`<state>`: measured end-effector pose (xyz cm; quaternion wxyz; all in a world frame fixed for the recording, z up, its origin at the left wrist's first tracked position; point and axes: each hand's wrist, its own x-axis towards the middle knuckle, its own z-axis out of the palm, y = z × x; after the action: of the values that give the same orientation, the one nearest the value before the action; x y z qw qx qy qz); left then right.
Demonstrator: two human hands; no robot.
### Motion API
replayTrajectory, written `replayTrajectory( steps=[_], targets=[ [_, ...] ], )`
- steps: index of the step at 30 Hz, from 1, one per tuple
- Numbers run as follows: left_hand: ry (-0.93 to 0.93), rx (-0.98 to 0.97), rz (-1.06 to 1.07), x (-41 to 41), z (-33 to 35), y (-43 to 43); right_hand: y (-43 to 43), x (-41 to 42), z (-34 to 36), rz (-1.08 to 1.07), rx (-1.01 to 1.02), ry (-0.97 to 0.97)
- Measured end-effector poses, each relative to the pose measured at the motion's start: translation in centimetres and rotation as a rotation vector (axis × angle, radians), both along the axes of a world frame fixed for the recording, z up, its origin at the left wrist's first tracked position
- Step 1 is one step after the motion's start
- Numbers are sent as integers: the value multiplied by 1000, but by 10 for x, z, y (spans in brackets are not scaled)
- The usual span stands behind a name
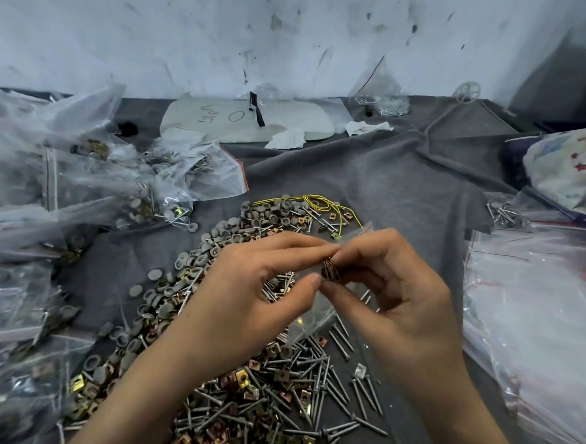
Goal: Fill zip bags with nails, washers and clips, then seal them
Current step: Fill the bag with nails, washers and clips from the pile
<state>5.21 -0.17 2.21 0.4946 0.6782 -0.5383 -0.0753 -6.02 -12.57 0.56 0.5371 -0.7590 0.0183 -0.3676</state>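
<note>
Both hands meet above the pile on the grey cloth. My right hand pinches a small stack of brownish clips and the top of a clear zip bag that hangs below it. My left hand pinches the bag's rim beside the clips with thumb and fingertips. A few nails show inside the bag. Below lie loose nails, square brass clips and grey round washers.
Filled zip bags are heaped on the left. A stack of empty zip bags lies on the right, with a printed sack behind it. A yellow wire loop, a white board and tissues lie further back, by the wall.
</note>
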Motion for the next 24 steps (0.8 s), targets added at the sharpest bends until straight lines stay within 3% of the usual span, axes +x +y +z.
replayTrajectory(
  steps=[9, 14, 24],
  targets=[
    [150, 84, -58, 5, 1, 3, 3, 4, -3, -17, -61, -30],
    [323, 120, -78, 2, 2, 1, 7, 3, 1, -11, -139, -33],
    [513, -52, 19, -9, -6, -6, 14, 18, 8, -167, -358, -2]
  ],
)
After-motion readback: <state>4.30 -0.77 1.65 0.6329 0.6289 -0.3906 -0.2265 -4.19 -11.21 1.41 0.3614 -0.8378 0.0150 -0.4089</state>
